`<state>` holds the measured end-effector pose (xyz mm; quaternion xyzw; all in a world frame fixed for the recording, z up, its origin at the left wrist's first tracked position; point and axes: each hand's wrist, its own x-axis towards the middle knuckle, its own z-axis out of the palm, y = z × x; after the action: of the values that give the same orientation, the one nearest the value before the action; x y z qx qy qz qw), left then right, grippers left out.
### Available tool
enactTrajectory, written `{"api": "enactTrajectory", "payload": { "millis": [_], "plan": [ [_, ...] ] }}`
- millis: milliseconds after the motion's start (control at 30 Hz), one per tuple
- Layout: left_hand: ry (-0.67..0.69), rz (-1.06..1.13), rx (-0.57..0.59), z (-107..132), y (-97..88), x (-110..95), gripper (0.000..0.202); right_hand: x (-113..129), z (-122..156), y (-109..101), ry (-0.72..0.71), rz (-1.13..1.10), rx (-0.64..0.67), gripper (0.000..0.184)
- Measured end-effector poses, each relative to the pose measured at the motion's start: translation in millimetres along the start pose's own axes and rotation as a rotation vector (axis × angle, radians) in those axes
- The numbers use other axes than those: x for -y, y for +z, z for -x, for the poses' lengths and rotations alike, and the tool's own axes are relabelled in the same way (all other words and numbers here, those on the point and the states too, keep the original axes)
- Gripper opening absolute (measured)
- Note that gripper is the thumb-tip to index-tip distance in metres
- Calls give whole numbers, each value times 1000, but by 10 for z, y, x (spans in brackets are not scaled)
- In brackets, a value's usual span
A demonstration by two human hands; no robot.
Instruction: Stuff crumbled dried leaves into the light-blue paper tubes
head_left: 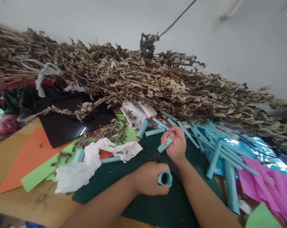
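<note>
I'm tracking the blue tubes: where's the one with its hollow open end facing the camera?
In the head view, right of centre and low, the tube is gripped in the left hand, over the dark green mat, below the right hand.

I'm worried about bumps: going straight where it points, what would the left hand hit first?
The left hand, holding a pale-blue hollow paper tube, would probably meet the bare right forearm first, though depth is unclear.

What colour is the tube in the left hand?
The tube is pale blue-green; the head view shows it best.
</note>
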<state>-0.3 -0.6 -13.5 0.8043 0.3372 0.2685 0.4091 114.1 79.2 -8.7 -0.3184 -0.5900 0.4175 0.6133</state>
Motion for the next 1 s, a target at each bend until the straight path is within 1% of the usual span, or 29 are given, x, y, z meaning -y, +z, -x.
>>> {"api": "enactTrajectory", "payload": {
  "millis": [100, 200, 267, 333, 433, 500, 533, 600, 700, 767, 867, 933, 1000],
  "plan": [
    [3, 7, 0, 2, 0, -6, 10, 28, -29, -46, -46, 128, 42, 13],
    [12, 18, -2, -10, 2, 3, 11, 63, -91, -167, -87, 314, 145, 30],
    [18, 20, -2, -20, 1, 10, 11, 72, -143, -250, -99, 478, 275, 38],
    [16, 18, 6, -25, -4, 11, 12, 49, -185, -293, -104, 662, 427, 40],
    [0, 5, 15, -19, -12, 6, 12, -36, -203, -259, -118, 916, 615, 36],
    [0, -7, 11, -13, -14, 4, 12, -75, -190, -224, -129, 1055, 692, 33],
    [3, -10, 7, -11, -14, 4, 12, -73, -181, -225, -129, 1121, 710, 33],
    [8, -11, 1, -8, -13, 6, 12, -10, -156, -292, -107, 1253, 693, 32],
    [5, -6, 0, -6, -13, 3, 11, 197, -86, -545, -16, 1437, 598, 31],
    [2, -12, 9, -6, -16, -4, 10, 345, 9, -746, 70, 1518, 585, 29],
    [-14, -17, 33, -7, -27, -21, 10, 470, 240, -946, 200, 1585, 596, 29],
    [-23, -3, 37, -7, -33, -34, 10, 473, 418, -983, 253, 1580, 597, 28],
    [-34, 18, 31, -8, -37, -45, 9, 440, 564, -971, 282, 1542, 587, 25]
  ]
}}
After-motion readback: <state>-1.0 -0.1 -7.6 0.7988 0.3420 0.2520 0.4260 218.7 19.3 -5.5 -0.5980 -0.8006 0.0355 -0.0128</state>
